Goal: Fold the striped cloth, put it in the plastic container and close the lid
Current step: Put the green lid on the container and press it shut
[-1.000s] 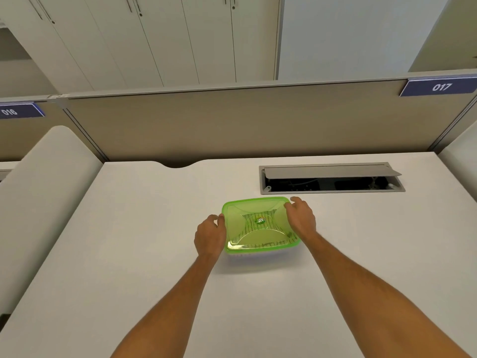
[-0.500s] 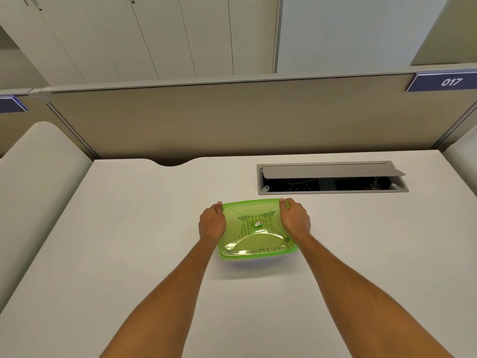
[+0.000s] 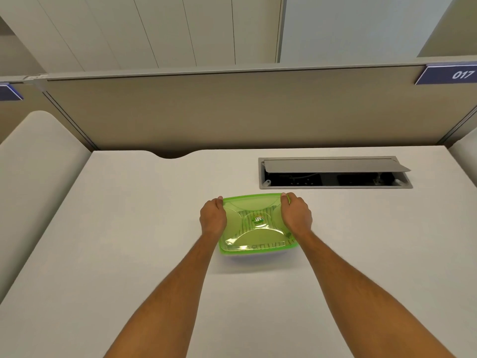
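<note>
Now the white counter [image 3: 129,254] fills the frame, and centre-frame sits one plastic container [image 3: 258,253] under its one green lid [image 3: 251,202]. Both hands have slid from the near corners a second ago to the far corners: left hand [image 3: 213,218] and right hand [image 3: 295,215] curl over the lid's edges, pressing down. Sealing looks nearly finished. One striped cloth [image 3: 254,228] shows folded inside.

Both hands' fingertips are curling out of sight over the lid [image 3: 254,202] edges at nine and three o'clock; the striped cloth [image 3: 254,229] is showing only dimly through it.
</note>
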